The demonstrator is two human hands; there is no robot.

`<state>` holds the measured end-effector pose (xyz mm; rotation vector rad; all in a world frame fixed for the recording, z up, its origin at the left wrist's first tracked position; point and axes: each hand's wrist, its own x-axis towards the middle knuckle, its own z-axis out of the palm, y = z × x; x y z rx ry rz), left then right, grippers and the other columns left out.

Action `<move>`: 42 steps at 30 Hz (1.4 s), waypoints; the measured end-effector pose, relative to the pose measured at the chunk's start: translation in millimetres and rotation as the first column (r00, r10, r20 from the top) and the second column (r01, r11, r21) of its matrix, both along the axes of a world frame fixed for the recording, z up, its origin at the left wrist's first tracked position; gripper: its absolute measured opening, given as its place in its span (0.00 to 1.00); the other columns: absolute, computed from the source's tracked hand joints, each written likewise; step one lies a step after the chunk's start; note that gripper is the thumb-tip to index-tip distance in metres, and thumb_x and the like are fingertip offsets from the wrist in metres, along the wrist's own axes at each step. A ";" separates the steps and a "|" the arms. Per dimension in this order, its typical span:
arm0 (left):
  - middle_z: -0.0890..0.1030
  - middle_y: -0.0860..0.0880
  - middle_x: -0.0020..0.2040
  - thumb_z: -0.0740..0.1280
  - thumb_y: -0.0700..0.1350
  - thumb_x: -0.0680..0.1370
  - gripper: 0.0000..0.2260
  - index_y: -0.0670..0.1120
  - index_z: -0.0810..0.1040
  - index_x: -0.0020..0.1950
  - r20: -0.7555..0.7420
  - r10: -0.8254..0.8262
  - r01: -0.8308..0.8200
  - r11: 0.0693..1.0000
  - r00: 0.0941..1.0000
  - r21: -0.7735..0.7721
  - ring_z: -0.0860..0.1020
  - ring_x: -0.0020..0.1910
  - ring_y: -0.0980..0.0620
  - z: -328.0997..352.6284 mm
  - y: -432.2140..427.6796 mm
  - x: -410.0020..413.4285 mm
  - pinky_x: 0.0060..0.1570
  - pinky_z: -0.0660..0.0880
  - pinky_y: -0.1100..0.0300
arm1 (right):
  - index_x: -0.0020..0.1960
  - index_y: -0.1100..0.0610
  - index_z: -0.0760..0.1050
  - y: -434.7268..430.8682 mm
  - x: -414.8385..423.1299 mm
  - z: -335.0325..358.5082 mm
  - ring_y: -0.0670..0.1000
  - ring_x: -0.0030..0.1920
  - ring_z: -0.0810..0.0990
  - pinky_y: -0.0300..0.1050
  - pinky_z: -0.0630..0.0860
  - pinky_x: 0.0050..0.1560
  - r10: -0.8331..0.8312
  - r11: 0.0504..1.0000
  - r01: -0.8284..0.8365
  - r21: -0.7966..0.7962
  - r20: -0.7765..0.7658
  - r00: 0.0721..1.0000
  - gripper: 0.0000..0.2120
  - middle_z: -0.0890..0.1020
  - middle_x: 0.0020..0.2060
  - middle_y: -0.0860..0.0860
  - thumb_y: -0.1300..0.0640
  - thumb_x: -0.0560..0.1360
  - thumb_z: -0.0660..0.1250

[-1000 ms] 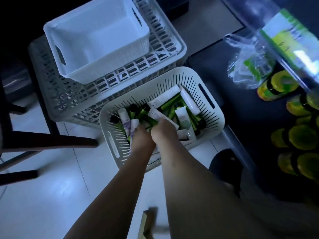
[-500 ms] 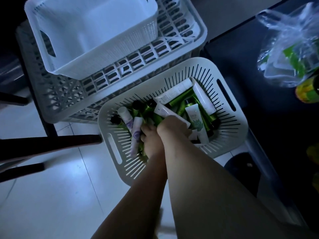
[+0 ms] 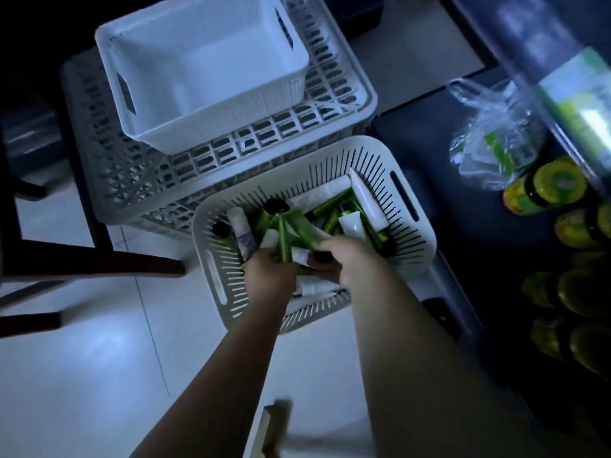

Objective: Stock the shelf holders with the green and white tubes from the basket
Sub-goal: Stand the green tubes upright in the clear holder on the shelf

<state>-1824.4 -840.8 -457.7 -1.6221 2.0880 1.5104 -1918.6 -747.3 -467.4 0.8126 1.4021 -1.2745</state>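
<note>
A slotted white basket stands on the floor and holds several green and white tubes. Both my hands are down inside it. My left hand grips a bunch of green tubes that fan upward from its fist. Close to its right, my right hand is curled over the same bunch and holds a tube with a white end. Which fingers hold which tube is hidden.
Behind the basket a large grey crate carries an empty white bin. Dark shelving on the right holds yellow-green jars and a clear plastic bag. A dark chair frame stands at the left on the pale floor.
Both hands have lifted a bunch of green tubes clear of the pile. The view has swung right, bringing the jars back into sight.
</note>
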 end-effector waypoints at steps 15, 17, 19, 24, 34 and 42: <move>0.79 0.38 0.50 0.59 0.39 0.81 0.13 0.39 0.73 0.64 -0.588 0.350 0.295 0.615 0.729 0.732 0.82 0.43 0.46 162.8 13.3 -23.8 0.44 0.81 0.55 | 0.62 0.59 0.76 93.3 -0.3 206.4 0.54 0.48 0.84 0.47 0.79 0.56 -0.180 0.894 -0.053 -0.445 -0.465 0.867 0.13 0.86 0.52 0.61 0.67 0.78 0.68; 0.80 0.39 0.51 0.61 0.38 0.79 0.12 0.39 0.74 0.62 -0.677 0.288 0.422 0.602 0.677 0.678 0.80 0.45 0.46 188.9 27.0 -26.5 0.45 0.79 0.56 | 0.60 0.60 0.77 103.1 7.2 228.9 0.54 0.46 0.85 0.44 0.80 0.50 -0.240 0.881 -0.037 -0.472 -0.512 0.825 0.12 0.86 0.49 0.60 0.69 0.78 0.67; 0.81 0.38 0.52 0.62 0.36 0.78 0.14 0.37 0.75 0.63 -0.739 0.252 0.493 0.607 0.624 0.624 0.80 0.46 0.46 214.0 40.8 -26.6 0.46 0.78 0.57 | 0.59 0.61 0.77 113.0 12.8 251.2 0.55 0.48 0.85 0.45 0.81 0.52 -0.314 0.863 -0.009 -0.504 -0.550 0.774 0.13 0.85 0.52 0.61 0.71 0.77 0.66; 0.82 0.36 0.50 0.64 0.33 0.80 0.14 0.37 0.75 0.66 -0.804 0.267 0.406 0.753 0.531 0.518 0.81 0.48 0.41 263.8 83.7 -26.6 0.48 0.77 0.49 | 0.65 0.64 0.74 142.8 29.7 302.3 0.60 0.56 0.85 0.51 0.83 0.57 -0.480 0.814 0.060 -0.577 -0.611 0.630 0.17 0.85 0.54 0.61 0.73 0.77 0.65; 0.82 0.39 0.53 0.66 0.35 0.81 0.14 0.36 0.76 0.67 -0.920 0.114 0.690 0.628 0.376 0.360 0.81 0.48 0.44 347.4 206.8 -7.4 0.47 0.78 0.51 | 0.49 0.61 0.73 247.9 96.6 369.7 0.60 0.50 0.85 0.52 0.83 0.54 -0.725 0.685 0.189 -0.703 -0.633 0.271 0.17 0.84 0.45 0.62 0.81 0.71 0.63; 0.80 0.32 0.62 0.68 0.34 0.79 0.18 0.36 0.73 0.68 -0.953 -0.105 0.892 0.394 0.285 0.223 0.80 0.54 0.39 367.4 356.9 34.4 0.52 0.78 0.44 | 0.59 0.66 0.76 399.5 182.2 381.3 0.54 0.48 0.85 0.49 0.82 0.55 -0.688 0.666 0.375 -0.645 -0.726 -0.026 0.14 0.85 0.48 0.59 0.74 0.74 0.67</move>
